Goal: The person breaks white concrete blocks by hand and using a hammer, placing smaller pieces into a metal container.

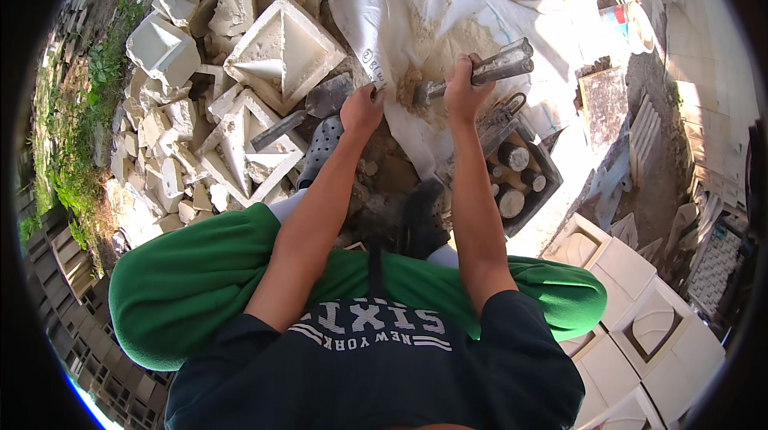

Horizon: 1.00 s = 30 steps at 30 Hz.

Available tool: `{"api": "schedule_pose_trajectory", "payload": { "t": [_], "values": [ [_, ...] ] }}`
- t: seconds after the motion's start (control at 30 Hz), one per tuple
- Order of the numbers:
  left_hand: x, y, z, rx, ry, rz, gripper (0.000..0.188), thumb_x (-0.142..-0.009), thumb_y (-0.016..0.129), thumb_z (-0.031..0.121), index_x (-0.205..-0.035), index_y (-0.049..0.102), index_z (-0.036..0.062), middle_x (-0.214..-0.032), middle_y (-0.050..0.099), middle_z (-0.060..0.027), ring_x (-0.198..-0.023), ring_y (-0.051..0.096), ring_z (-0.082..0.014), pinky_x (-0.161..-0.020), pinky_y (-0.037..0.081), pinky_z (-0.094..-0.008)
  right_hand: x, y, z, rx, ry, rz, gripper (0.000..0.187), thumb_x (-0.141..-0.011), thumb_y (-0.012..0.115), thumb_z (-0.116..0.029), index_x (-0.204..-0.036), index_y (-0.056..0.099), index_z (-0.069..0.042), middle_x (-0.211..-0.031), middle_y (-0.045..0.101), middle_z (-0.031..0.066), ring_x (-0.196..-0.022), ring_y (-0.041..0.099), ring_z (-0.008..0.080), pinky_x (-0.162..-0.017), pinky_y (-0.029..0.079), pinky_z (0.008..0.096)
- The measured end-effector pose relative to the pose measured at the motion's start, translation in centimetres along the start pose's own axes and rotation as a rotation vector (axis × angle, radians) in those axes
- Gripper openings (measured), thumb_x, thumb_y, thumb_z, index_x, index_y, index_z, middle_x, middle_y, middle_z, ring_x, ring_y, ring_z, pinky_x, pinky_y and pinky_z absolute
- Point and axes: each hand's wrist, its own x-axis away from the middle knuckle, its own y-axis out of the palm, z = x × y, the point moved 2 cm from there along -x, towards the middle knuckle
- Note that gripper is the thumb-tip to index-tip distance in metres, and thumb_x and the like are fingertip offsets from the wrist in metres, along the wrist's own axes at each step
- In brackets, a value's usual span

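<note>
My left hand (364, 110) is closed at the edge of a white woven plastic sack (352, 10), pinching its rim. Beside that hand, a dark block-headed tool with a short grey handle (278, 132) lies against broken cast pieces. My right hand (466, 90) grips a long grey, powder-caked hand tool (504, 60) over the sack; its exact kind I cannot tell. Pale powder (448, 50) lies on the sack. Just beyond my right forearm sits a dark open box (540, 160) with several round-ended tools in it.
Hollow square cast blocks (284, 54) and broken chunks (160, 126) are heaped at the left. Pale moulded blocks (632, 278) stand in rows at the lower right. A bucket (638, 28) stands at the far right. My shod feet (424, 214) are between heap and box.
</note>
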Motion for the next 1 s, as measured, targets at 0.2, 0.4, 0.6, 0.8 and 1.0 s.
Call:
{"api": "schedule_pose_trajectory", "payload": {
  "t": [0.2, 0.4, 0.6, 0.8, 1.0],
  "values": [
    [-1.4, -1.4, -2.9, -0.021, 0.095, -0.064, 0.031, -0.082, 0.06, 0.037, -0.088, 0.065, 0.0067, -0.081, 0.065, -0.0164, -0.08, 0.062, -0.0364, -0.07, 0.048, -0.0434, -0.7, -0.6, -2.5, -0.058, 0.073, -0.105, 0.021, -0.082, 0.054, -0.008, -0.063, 0.046, -0.005, -0.056, 0.042, -0.0025, -0.048, 0.037, 0.0062, -0.043, 0.028, 0.0241],
    [0.2, -3.3, -1.9, -0.126, 0.216, -0.137, 0.027, -0.087, 0.051, 0.037, -0.096, 0.065, 0.0145, -0.093, 0.065, -0.0127, -0.089, 0.061, -0.0344, -0.075, 0.048, -0.0454, -1.6, -2.1, -6.0, -0.098, -0.078, -0.056, 0.02, -0.081, 0.054, -0.01, -0.064, 0.044, -0.005, -0.055, 0.039, -0.0017, -0.046, 0.037, 0.0078, -0.043, 0.029, 0.0239],
    [0.4, -2.1, -3.4, -0.096, 0.244, 0.004, 0.026, -0.088, 0.051, 0.033, -0.096, 0.064, 0.0125, -0.092, 0.065, -0.0118, -0.088, 0.061, -0.0335, -0.074, 0.048, -0.0451, -1.1, -0.7, -0.4, -0.118, 0.096, -0.023, 0.024, -0.081, 0.051, -0.004, -0.062, 0.037, -0.008, -0.052, 0.033, -0.0022, -0.042, 0.031, 0.0075, -0.041, 0.026, 0.024],
    [-0.2, -1.9, -3.6, -0.102, 0.225, 0.022, 0.026, -0.086, 0.053, 0.034, -0.097, 0.064, 0.0127, -0.087, 0.065, -0.0118, -0.081, 0.062, -0.0343, -0.07, 0.049, -0.0454, -0.2, -0.2, -8.2, 0.001, -0.047, -0.066, 0.025, -0.081, 0.051, -0.01, -0.06, 0.037, -0.008, -0.053, 0.036, -0.0021, -0.046, 0.033, 0.0071, -0.043, 0.027, 0.0244],
    [0.1, -2.1, -1.9, -0.107, 0.223, -0.042, 0.03, -0.083, 0.057, 0.037, -0.092, 0.064, 0.0097, -0.084, 0.067, -0.0127, -0.082, 0.063, -0.0336, -0.073, 0.049, -0.0426, 0.0, -1.4, -2.5, -0.061, -0.037, -0.071, 0.027, -0.082, 0.051, -0.009, -0.061, 0.036, -0.008, -0.055, 0.035, -0.004, -0.048, 0.032, 0.0054, -0.043, 0.026, 0.0231]
  ]
}}
